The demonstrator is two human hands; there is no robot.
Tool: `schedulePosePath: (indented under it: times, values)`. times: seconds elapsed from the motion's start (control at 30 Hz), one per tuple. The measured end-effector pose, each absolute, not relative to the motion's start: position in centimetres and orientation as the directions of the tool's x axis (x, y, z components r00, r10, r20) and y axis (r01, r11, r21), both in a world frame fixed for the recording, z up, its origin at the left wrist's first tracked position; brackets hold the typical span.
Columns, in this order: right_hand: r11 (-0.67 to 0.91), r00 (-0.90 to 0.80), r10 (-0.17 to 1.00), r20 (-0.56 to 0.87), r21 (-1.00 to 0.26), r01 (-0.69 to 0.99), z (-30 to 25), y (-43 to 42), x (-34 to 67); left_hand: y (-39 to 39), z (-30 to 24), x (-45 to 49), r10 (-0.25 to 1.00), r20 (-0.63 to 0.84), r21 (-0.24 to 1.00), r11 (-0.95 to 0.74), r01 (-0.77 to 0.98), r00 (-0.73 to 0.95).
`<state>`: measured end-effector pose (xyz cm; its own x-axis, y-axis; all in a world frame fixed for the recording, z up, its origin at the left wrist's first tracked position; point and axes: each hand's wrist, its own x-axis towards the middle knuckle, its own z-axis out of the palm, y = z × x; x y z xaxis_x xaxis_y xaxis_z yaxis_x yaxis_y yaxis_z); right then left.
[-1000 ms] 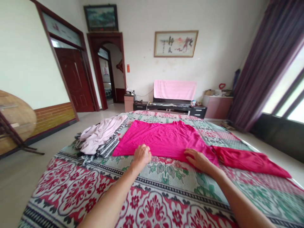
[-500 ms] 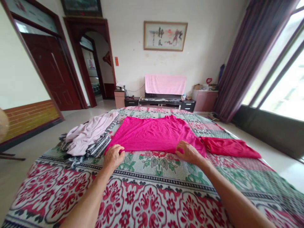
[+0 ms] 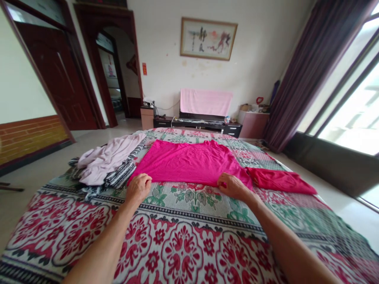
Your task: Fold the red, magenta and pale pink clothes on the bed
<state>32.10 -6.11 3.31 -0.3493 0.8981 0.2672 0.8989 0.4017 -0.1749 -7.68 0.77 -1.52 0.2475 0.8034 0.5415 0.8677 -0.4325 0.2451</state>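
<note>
A bright pink shirt (image 3: 189,161) lies spread flat on the patterned bedspread (image 3: 183,244), its near edge running between my hands. My left hand (image 3: 139,187) is closed on the near left corner of the shirt, fingers curled over the edge. Toward the right end of the same edge, my right hand (image 3: 232,185) pinches the fabric between thumb and fingers. Light wrinkles cross the middle of the shirt. Just beyond its right side lies a folded red garment (image 3: 281,180).
Left of the shirt is a heap with a pale pink garment (image 3: 111,156) over black-and-white patterned cloth (image 3: 121,176). Past the far edge stand a low black cabinet (image 3: 198,125) and a pink cloth (image 3: 206,101) draped over something. A purple curtain (image 3: 296,75) hangs at right.
The view has tilted and shifted slightly. Both hands stay at the shirt's near edge, and the shirt lies much as before.
</note>
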Motion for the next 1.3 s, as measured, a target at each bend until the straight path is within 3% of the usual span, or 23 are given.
schedulePosePath:
  times: [0.27, 0.4, 0.57, 0.87, 1.0, 1.3]
  values:
    - [0.351, -0.308, 0.915, 0.262, -0.139, 0.926, 3.8, -6.2, 32.0, 0.8, -1.6, -7.8, 0.81, 0.537, 0.263, -0.428, 0.865, 0.237]
    - [0.48, -0.395, 0.843, 0.364, -0.18, 0.859, 3.4, -6.3, 30.2, 0.7, -1.4, -7.6, 0.798, 0.561, 0.306, -0.449, 0.84, 0.222]
    - [0.519, -0.437, 0.829, 0.348, -0.188, 0.834, 1.8, -5.9, 28.4, 0.7, -1.4, -7.3, 0.787, 0.558, 0.326, -0.499, 0.803, 0.263]
    - [0.324, -0.275, 0.912, 0.304, -0.127, 0.937, 1.7, -4.9, 27.9, 1.4, -1.2, -6.8, 0.807, 0.508, 0.178, -0.441, 0.88, 0.301]
    - [0.265, -0.204, 0.928, 0.313, -0.168, 0.949, 1.4, -4.3, 28.0, 2.1, -1.2, -6.6, 0.83, 0.478, 0.089, -0.373, 0.924, 0.289]
    - [0.235, -0.157, 0.933, 0.325, -0.215, 0.948, 1.1, -3.6, 28.5, 2.6, -1.2, -6.0, 0.837, 0.497, 0.054, -0.293, 0.955, 0.229]
